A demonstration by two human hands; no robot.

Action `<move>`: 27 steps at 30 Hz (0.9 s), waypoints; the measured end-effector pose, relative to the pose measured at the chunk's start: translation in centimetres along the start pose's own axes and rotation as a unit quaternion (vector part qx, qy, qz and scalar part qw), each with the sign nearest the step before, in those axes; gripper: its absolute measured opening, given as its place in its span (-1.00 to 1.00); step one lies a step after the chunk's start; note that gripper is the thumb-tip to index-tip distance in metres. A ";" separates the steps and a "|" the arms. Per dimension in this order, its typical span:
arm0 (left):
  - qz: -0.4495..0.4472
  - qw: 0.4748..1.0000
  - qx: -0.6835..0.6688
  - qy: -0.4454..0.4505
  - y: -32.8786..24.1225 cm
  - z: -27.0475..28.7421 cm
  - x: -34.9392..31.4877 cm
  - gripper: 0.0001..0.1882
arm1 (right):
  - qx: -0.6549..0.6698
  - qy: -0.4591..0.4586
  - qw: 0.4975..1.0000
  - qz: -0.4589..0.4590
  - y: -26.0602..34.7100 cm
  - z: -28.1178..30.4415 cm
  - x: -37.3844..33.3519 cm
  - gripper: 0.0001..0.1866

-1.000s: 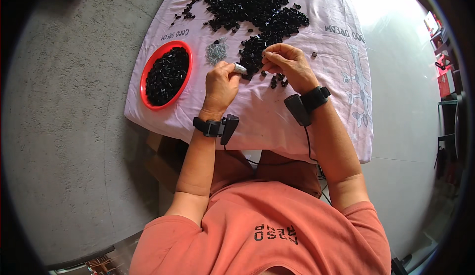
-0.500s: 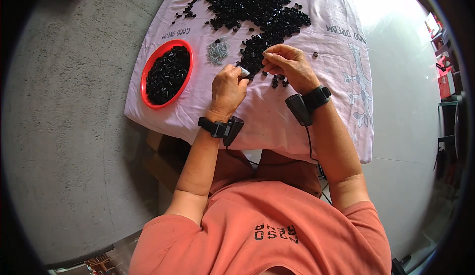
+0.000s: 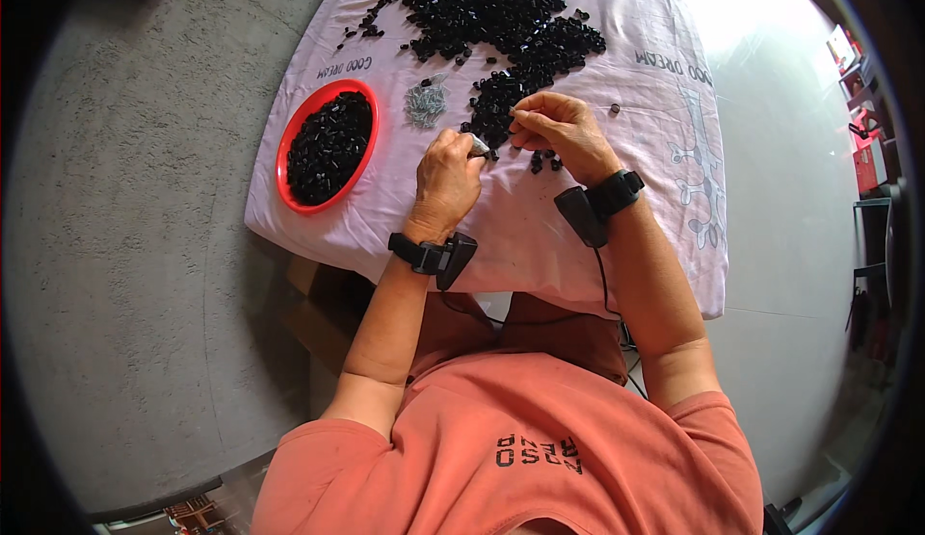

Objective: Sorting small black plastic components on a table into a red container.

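Note:
My left hand [image 3: 447, 181] is closed round a small silvery-grey object [image 3: 479, 146] whose end sticks out past the thumb; its kind is not clear. To its right, my right hand [image 3: 568, 135] pinches with thumb and fingertips at the edge of the black pieces; whatever is in that pinch is too small to name. A large heap of small shiny black pieces [image 3: 482, 5] spreads over the cloth and narrows toward my fingers. Several loose black pieces [image 3: 545, 161] lie just below my right hand. Left of the heap rests a little pile of thin, clear-grey slivers [image 3: 425, 104].
At the left of the cloth-covered table [image 3: 520, 236] stands a round red bowl [image 3: 280, 174] filled with black pieces. One lone ring-like piece [image 3: 615, 108] lies right of my right hand. Black straps with small boxes sit on both wrists, a cable [image 3: 604, 275] hanging from the right.
My left hand has shifted slightly and turned a little, the silvery object's end now pointing lower. The right hand stays nearly in place, still pinching.

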State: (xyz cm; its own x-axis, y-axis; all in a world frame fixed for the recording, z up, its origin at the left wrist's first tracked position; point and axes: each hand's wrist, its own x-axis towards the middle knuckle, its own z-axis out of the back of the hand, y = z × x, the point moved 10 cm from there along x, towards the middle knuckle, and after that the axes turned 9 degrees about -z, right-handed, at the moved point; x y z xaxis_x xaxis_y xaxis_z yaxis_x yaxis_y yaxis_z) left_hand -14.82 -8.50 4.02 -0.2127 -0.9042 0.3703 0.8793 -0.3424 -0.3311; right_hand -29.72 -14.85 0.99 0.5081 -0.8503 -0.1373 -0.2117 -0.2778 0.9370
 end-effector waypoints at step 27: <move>0.090 0.918 -0.372 -0.107 -1.0 2.1 1.1 -0.87 | -0.058 0.074 0.995 -0.023 -0.7 -2.3 -0.3 -0.84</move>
State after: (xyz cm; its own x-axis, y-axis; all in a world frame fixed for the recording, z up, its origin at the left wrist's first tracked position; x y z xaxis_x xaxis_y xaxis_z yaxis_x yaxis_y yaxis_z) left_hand -14.99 -8.60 6.60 0.0666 -0.9196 0.3872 0.3408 -0.3437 -0.8750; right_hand -27.79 -13.34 1.10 0.6343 -0.7605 -0.1394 -0.0927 -0.2538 0.9628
